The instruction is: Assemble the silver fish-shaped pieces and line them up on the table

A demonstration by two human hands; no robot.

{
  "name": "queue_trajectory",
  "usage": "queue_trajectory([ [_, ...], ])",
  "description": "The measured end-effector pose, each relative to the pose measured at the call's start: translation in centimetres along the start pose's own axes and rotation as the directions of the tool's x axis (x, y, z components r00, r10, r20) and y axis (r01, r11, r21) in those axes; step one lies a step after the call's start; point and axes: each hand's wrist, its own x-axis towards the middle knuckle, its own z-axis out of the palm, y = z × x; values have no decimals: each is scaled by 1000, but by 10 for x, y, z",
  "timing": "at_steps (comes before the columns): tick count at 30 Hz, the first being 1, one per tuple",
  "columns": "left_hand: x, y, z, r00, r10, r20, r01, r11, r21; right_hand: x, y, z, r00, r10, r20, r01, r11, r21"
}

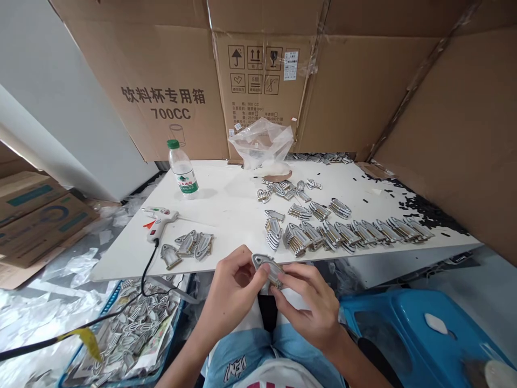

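Between my two hands, over my lap at the table's front edge, is a small silver-grey metal frame piece (pixel 267 265) with a pointed top and a small hole. My left hand (pixel 238 283) pinches it from the left, thumb on its face. From the right, the fingertips of my right hand (pixel 309 304) close on its lower part. Similar pieces lie on the white table (pixel 230 215): a small group (pixel 188 245) at left, a stack (pixel 273 231) just beyond my hands, and a long overlapping row (pixel 355 233) to the right.
A glue gun (pixel 159 222) with a trailing cord and a water bottle (pixel 183 170) stand at left. A plastic bag (pixel 264 143) sits before cardboard walls (pixel 173 64). Black bits (pixel 436 210) are scattered at right. Below are a blue basket (pixel 109 302) of metal pieces and a blue stool (pixel 424 318).
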Motion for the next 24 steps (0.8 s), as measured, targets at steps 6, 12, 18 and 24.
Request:
queue_trajectory([
  [6,0,-2,-1,999,-13,40,10,997,73,-1,-1,1,996,45,74,-50,996,68],
  [12,-1,1,-2,998,23,60,-25,999,44,7,-4,-1,992,100,77,-108,988,110],
  [18,-3,2,1,996,41,76,-46,997,69,14,5,-18,996,19,83,-24,998,62],
  [24,-4,4,-3,997,4,80,-10,997,76,44,68,-64,997,70,38,-64,986,-153],
])
